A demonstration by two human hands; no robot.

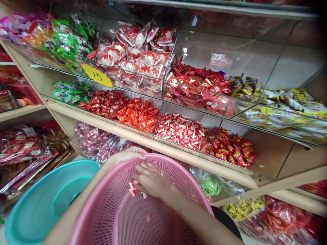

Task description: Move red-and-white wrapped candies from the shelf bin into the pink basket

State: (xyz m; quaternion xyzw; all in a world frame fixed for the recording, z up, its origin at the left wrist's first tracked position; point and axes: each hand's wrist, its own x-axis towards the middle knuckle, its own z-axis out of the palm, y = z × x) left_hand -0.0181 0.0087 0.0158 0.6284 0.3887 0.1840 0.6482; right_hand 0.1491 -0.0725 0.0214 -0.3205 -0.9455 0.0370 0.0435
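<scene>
Pink perforated round plastic basket: before beige wooden shelving. Small red-and-white wrapped candies: in the basket, partly beneath right hand. Teal round plastic basin: left of basket. Yellow wavy-edged card: on upper shelf's front.

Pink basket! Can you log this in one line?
left hand: at pink basket rim; right hand: inside, at red-and-white candies; teal basin: alongside

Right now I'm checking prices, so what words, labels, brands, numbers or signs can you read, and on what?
"15": on the yellow sign.
Orange-red wrappers: lettering too blurred to read.
Red-and-white shelf wrappers: print too small.
Candies in the pink basket: print too small.
Everything else: nothing legible.
</scene>
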